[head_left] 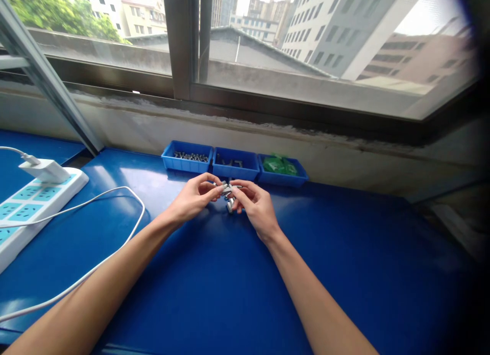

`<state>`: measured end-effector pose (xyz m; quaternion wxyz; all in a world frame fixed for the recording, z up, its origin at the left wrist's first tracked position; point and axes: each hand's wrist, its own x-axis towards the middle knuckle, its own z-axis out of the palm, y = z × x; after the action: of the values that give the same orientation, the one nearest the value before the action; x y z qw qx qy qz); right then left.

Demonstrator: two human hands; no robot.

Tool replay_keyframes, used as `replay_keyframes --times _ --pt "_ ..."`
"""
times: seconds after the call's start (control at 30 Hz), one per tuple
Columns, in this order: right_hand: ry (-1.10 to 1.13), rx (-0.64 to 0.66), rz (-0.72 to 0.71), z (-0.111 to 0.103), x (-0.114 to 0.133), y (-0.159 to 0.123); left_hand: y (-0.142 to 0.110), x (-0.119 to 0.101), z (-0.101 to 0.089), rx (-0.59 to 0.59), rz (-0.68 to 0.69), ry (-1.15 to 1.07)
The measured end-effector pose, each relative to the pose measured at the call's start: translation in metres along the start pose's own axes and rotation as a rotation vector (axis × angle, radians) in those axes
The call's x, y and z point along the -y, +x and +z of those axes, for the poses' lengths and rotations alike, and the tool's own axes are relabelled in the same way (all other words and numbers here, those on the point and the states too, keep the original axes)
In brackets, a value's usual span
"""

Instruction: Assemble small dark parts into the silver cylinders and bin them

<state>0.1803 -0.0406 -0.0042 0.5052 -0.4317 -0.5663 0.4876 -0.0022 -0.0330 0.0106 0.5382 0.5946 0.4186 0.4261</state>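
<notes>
Both my hands meet over the blue tabletop, just in front of the small blue bins. My left hand (197,196) pinches one side of a small silvery metal part (228,190) between thumb and fingertips. From the other side, my right hand (257,204) grips the same part, with the thumb on top and fingers curled beneath. A short metal piece hangs below, by the right fingertips. The part's exact kind is too small to make out, and my fingers cover some of it.
Behind the hands stand a bin of small metal fasteners (187,166), a bin with a few dark angled pieces (235,172) and a bin with green plastic bags (283,179). A power strip (78,180) with a plugged-in adapter and white cable (128,237) lies left. A window rises beyond.
</notes>
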Motion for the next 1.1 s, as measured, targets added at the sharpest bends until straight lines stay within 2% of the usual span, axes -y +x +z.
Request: replay_keyframes --times 0.23,0.7,0.8,0.9,1.0,1.1 --pt "0.092 0.001 0.054 0.000 -0.003 0.001 -0.002 -0.005 0.005 0.017 -0.057 -0.057" --pt "0.144 0.001 0.093 -0.001 -0.003 0.000 -0.001 -0.001 0.003 -0.010 -0.007 -0.018" --pt "0.126 -0.017 0.082 -0.002 -0.001 0.000 -0.001 0.003 0.001 -0.060 0.063 0.182" --pt "0.069 -0.110 0.023 -0.006 0.003 0.008 -0.004 0.007 0.001 -0.061 0.238 0.572" --pt "-0.092 -0.269 -0.103 -0.010 0.009 0.028 -0.008 0.009 0.003 0.117 0.443 0.840" --pt "-0.336 -0.358 -0.213 -0.012 0.015 0.054 -0.011 0.011 0.005 0.245 0.537 0.953"
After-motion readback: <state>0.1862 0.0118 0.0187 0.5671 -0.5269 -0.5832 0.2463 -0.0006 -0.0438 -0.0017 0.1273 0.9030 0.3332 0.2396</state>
